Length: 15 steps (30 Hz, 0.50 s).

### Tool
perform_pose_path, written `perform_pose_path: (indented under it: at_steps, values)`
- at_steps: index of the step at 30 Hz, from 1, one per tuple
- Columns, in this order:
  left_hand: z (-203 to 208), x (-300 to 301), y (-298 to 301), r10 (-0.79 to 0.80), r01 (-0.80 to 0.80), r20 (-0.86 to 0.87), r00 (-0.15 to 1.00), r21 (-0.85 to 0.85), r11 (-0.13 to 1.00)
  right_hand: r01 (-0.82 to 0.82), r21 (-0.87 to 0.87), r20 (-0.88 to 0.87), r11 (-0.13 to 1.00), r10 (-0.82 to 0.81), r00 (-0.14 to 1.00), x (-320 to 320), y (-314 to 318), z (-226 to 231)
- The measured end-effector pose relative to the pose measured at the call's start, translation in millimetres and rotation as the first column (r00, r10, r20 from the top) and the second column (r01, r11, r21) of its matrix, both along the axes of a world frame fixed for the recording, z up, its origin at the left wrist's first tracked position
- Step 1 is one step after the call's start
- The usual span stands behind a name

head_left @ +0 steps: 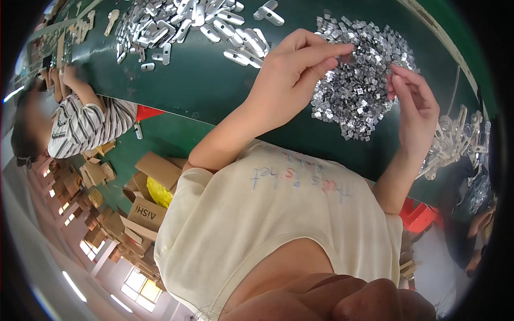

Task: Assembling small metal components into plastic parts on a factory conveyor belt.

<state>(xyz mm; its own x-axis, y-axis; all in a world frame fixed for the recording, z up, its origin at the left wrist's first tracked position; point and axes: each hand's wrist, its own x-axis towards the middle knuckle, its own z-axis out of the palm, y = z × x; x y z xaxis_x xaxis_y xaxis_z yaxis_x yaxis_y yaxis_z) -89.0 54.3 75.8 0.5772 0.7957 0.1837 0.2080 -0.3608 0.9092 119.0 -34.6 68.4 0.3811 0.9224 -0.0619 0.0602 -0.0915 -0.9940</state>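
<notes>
Your left hand (297, 61) and your right hand (420, 101) flank a loose heap of small, square, silver metal pieces (356, 91) on the dark green bench (187, 80)

The heap lies between your 2 hands, tapering toward your body, its long axis running roughly away from you; your left fingertips reach over its left part and your right ones over its right edge, so neither is clearly nearer. On each side the thumb and forefinger are drawn close together, but I cannot tell whether a piece is pinched in either. To your left on the bench lie elongated, round-ended, silver metal plates (271, 15). Below the bench on your left, an open brown cardboard box (158, 168) holds a crumpled yellow plastic bag (159, 192), its contents hidden
</notes>
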Motion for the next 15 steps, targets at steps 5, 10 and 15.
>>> perform_pose_path:
  at_steps: [5,10,15]
  values:
    - [15,7,-13,-0.006,0.116,0.249,0.968,-0.43,0.895,-0.07,0.132,-0.377,0.989,0.116,0.919,-16,-4,26]
    - [23,16,-15,0.058,0.124,0.338,0.939,-0.492,0.862,-0.078,0.157,-0.398,0.985,0.135,0.907,-21,-7,34]
    - [21,17,-16,0.029,0.171,0.355,0.934,-0.517,0.839,-0.011,0.145,-0.184,0.989,0.038,0.982,-33,-10,39]
